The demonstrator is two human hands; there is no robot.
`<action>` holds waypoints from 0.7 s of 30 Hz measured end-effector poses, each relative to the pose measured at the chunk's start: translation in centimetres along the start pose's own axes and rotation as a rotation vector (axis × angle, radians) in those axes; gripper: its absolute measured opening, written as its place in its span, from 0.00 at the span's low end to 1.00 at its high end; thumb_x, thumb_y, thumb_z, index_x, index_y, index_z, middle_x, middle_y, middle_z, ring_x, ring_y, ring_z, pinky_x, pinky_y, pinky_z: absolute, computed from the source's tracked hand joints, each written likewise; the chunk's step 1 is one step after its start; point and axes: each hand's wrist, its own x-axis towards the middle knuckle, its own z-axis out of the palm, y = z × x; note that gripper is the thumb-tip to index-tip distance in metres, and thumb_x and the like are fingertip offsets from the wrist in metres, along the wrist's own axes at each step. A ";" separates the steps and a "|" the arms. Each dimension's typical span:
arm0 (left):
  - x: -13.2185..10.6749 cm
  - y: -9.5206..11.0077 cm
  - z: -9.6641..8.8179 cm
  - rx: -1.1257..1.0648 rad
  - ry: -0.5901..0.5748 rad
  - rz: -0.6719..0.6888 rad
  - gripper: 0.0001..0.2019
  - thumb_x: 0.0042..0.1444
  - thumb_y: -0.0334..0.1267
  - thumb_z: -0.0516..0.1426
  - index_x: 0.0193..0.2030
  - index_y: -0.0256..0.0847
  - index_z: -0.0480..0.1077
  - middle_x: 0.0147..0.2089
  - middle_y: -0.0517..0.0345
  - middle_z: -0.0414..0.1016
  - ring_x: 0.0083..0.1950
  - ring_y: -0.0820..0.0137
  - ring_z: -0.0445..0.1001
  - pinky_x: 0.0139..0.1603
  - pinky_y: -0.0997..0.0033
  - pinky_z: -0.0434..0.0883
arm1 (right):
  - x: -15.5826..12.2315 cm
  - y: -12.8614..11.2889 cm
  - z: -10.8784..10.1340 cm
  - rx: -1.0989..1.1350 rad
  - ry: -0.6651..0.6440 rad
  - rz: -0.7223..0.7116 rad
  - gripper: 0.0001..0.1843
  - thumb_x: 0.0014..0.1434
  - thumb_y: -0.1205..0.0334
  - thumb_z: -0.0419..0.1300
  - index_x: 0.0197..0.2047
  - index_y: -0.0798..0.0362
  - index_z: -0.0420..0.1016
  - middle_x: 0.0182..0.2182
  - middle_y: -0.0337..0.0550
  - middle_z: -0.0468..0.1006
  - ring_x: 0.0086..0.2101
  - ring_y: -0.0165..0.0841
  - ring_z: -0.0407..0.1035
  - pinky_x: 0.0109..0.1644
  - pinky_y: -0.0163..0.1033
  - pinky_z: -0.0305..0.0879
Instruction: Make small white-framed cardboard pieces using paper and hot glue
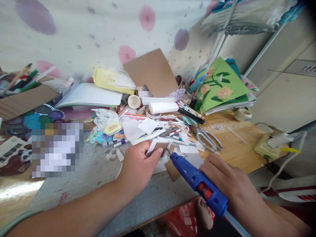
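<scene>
Over flat grey mat [93,168]: left hand [135,161] pinches brown-and-white card piece [161,145]; right hand [223,174] grips blue plastic glue gun [186,171], nozzle just right of card.

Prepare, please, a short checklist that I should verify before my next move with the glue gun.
1. Small brown-and-white piece held: ok, pinched by the left hand.
2. Glue gun held: ok, the right hand grips it.
3. Nozzle directed at the piece: ok, it points to its edge; whether they touch, cannot tell.
4. Left thumb well away from the nozzle: not ok, its tip is close by.
5. Glue stick in place: ok, a pale stick protrudes from the gun's rear.
6. Nozzle hot: cannot tell from the picture.
</scene>
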 end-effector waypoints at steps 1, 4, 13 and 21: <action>0.0 0.0 0.0 -0.027 -0.009 -0.004 0.09 0.51 0.42 0.57 0.25 0.41 0.72 0.25 0.61 0.75 0.28 0.67 0.68 0.28 0.71 0.60 | 0.0 0.0 0.0 -0.004 0.000 -0.001 0.07 0.59 0.66 0.48 0.30 0.51 0.63 0.29 0.42 0.64 0.24 0.32 0.61 0.26 0.38 0.57; 0.1 0.1 0.0 -0.086 -0.029 -0.039 0.09 0.52 0.42 0.57 0.28 0.40 0.74 0.28 0.59 0.77 0.31 0.65 0.71 0.30 0.70 0.63 | -0.1 0.0 0.0 -0.003 -0.006 -0.010 0.07 0.59 0.65 0.49 0.29 0.51 0.63 0.29 0.42 0.64 0.24 0.32 0.61 0.26 0.37 0.56; 0.3 -0.4 0.2 -0.322 -0.074 -0.156 0.11 0.52 0.43 0.57 0.36 0.39 0.75 0.35 0.55 0.80 0.37 0.61 0.75 0.37 0.66 0.68 | 0.1 -0.3 0.3 0.048 -0.046 -0.035 0.08 0.60 0.65 0.49 0.30 0.51 0.65 0.29 0.42 0.64 0.24 0.34 0.62 0.27 0.38 0.57; 0.6 -0.1 0.9 -0.840 -0.075 -0.342 0.12 0.49 0.38 0.61 0.40 0.38 0.76 0.39 0.50 0.81 0.44 0.59 0.77 0.41 0.64 0.72 | -0.1 0.3 -0.2 0.222 0.035 -0.030 0.06 0.59 0.62 0.52 0.30 0.50 0.65 0.30 0.41 0.66 0.26 0.32 0.65 0.27 0.37 0.61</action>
